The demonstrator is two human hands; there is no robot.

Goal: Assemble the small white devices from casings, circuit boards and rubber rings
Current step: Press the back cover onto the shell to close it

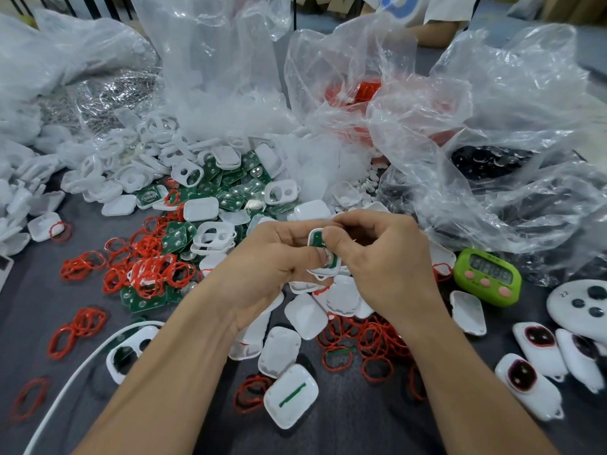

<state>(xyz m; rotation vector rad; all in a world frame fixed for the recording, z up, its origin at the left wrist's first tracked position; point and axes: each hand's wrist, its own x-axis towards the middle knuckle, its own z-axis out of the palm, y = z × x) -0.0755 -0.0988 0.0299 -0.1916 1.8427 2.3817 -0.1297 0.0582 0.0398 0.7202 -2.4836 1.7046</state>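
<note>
**Left hand (262,264) and right hand (384,257) pinched on one half-built device**

Held between the two, above the middle of the table: small white rounded plastic casing (311,235), open face turned up towards the camera, green circuit board (318,240) seated inside. Fingers of both curled round its edges, thumbs pressed on its face; much of the casing hidden behind them.

Hemmed in at the far side and the right by crumpled clear plastic bags (492,110). Crowded directly beneath the wrists with plain white shells (305,316), several touching one another. Open stretch of dark grey table cover (19,323) at lower left, crossed by a white cable (65,385) and dotted with stray rings.

Counted: one device in hand; at least three finished white devices with dark red-rimmed buttons (522,376) at the right edge; three two-holed white front frames (187,172) plain in the heap, more half buried; one lime-green digital timer (486,277); one round white remote with dark buttons (565,300). Thin red rubber rings (147,274) and loose green circuit boards (236,188) beyond counting.
</note>
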